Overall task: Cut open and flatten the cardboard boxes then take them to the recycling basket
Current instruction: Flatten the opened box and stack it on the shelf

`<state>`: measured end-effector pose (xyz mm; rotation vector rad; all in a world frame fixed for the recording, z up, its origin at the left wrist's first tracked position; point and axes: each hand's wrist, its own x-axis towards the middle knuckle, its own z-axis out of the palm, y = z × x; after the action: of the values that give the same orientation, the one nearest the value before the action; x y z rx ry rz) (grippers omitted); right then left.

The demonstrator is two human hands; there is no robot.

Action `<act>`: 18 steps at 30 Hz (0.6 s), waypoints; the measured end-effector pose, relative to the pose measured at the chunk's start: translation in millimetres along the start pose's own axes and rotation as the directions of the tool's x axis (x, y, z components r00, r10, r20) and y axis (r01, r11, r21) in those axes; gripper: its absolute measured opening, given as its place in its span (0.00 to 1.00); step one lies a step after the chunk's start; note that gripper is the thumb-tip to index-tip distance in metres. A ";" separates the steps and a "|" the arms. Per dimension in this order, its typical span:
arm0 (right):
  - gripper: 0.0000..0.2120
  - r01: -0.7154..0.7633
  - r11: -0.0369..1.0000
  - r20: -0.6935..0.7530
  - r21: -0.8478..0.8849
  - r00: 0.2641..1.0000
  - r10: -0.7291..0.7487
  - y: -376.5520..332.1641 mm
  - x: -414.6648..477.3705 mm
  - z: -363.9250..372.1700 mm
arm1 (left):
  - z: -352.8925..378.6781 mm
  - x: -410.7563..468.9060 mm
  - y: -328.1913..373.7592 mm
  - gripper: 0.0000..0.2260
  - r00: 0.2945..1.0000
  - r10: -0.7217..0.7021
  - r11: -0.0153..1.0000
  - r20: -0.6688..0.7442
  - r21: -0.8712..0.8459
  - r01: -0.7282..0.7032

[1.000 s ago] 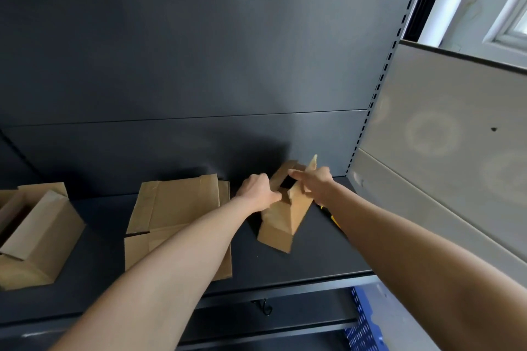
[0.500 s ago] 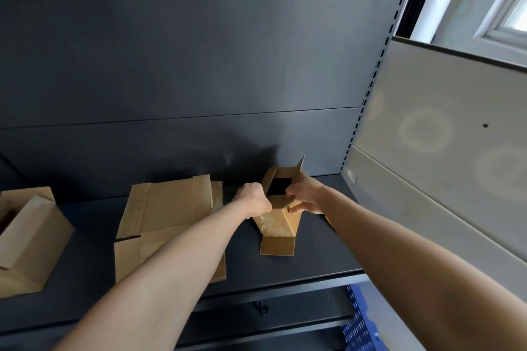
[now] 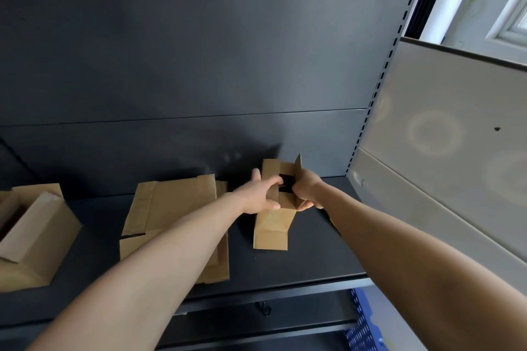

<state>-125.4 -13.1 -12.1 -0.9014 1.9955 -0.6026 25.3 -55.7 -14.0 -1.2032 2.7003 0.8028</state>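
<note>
A small brown cardboard box (image 3: 272, 232) stands on the dark shelf (image 3: 310, 259) with its top flaps up and a dark opening showing. My left hand (image 3: 261, 193) grips the left top flap, thumb in front and fingers curled over its edge. My right hand (image 3: 306, 189) grips the right flap and the box's upper right corner. A flattened cardboard box (image 3: 171, 225) lies on the shelf to the left, partly under my left forearm. Another open box (image 3: 31, 236) sits at the far left edge of the view.
The dark back panel (image 3: 182, 51) of the shelving rises behind the boxes. A grey partition (image 3: 445, 151) closes off the right side. A blue perforated basket (image 3: 363, 322) shows below the shelf at the lower right. Something yellow (image 3: 332, 221) peeks from under my right forearm.
The small box has turned upright and square to me. Both hands have shifted onto its top flaps and spread them apart, showing the opening. The view has drifted slightly left.
</note>
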 end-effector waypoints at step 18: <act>0.08 0.082 0.951 -0.057 -0.299 0.993 -0.104 -31.0 -3.5 -5.9 | -10.3 -6.3 11.7 0.06 0.964 0.198 0.894 0.180 0.371 -0.253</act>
<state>-117.5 -29.2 14.1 -1.1743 2.1540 -0.3964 22.7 -50.0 1.6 -0.7277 2.7347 0.3174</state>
